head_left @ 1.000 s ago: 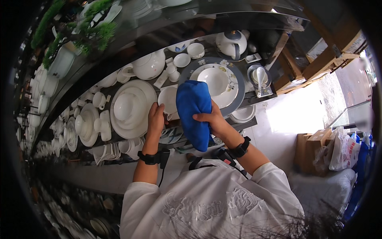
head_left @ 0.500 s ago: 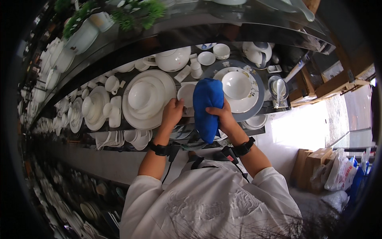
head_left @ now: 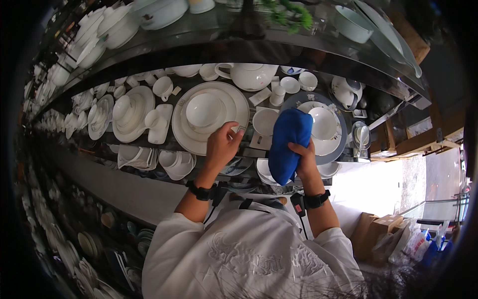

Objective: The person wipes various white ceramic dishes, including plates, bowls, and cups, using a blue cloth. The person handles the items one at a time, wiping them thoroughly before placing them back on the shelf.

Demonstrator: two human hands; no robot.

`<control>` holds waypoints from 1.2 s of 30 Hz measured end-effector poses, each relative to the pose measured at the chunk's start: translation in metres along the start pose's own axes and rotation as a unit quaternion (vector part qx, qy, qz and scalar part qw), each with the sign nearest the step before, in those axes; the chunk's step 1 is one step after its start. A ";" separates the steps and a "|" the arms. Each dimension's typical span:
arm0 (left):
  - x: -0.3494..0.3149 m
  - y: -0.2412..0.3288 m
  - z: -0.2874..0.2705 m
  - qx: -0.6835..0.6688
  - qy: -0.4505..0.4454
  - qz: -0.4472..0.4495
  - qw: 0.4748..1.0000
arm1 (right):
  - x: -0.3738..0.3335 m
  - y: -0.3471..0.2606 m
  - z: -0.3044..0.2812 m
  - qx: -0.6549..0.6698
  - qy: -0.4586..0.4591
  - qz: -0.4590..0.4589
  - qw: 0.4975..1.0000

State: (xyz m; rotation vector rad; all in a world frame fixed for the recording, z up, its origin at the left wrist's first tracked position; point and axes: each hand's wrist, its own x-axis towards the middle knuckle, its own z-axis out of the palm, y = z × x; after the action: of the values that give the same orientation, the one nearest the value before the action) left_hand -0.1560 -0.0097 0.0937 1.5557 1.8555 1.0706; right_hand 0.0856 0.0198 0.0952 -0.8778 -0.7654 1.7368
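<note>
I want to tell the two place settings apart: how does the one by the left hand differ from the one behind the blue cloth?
The left setting is all white and fully visible; the right setting sits on a dark-rimmed plate, partly covered by the blue cloth. The left hand touches the left setting's rim. Both hold a white bowl on stacked plates.

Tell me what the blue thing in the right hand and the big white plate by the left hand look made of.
Blue cloth: soft fabric, likely microfibre; matte, it folds and drapes over the right hand. Large white plate: glazed ceramic, probably porcelain; smooth and glossy with a thin patterned rim. The left hand touches its edge.
</note>
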 end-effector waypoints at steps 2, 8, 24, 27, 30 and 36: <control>-0.009 -0.026 -0.019 0.021 0.110 0.106 0.988 | -0.011 -0.003 0.003 -0.004 0.006 -0.011 1.000; -0.004 -0.074 -0.065 0.188 0.184 0.118 0.957 | -0.056 -0.011 0.008 0.003 0.031 -0.064 0.997; 0.017 -0.107 -0.085 0.035 0.202 0.222 0.953 | -0.082 0.045 0.091 -0.074 0.057 -0.045 0.995; -0.009 -0.105 -0.096 -0.027 0.159 0.213 0.964 | -0.079 0.047 0.106 -0.101 0.056 -0.050 0.992; -0.036 -0.085 -0.117 -0.130 0.061 0.222 0.964 | -0.073 0.048 0.123 -0.125 0.069 -0.030 0.989; -0.086 -0.066 -0.118 -0.175 -0.049 0.270 0.946 | -0.071 0.068 0.130 -0.077 0.023 0.025 0.996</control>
State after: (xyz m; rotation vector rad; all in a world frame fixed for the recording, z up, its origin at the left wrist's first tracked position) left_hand -0.2669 -0.1258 0.0980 1.8953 1.1067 1.4314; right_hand -0.0403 -0.0793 0.1233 -1.0454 -0.8620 1.7132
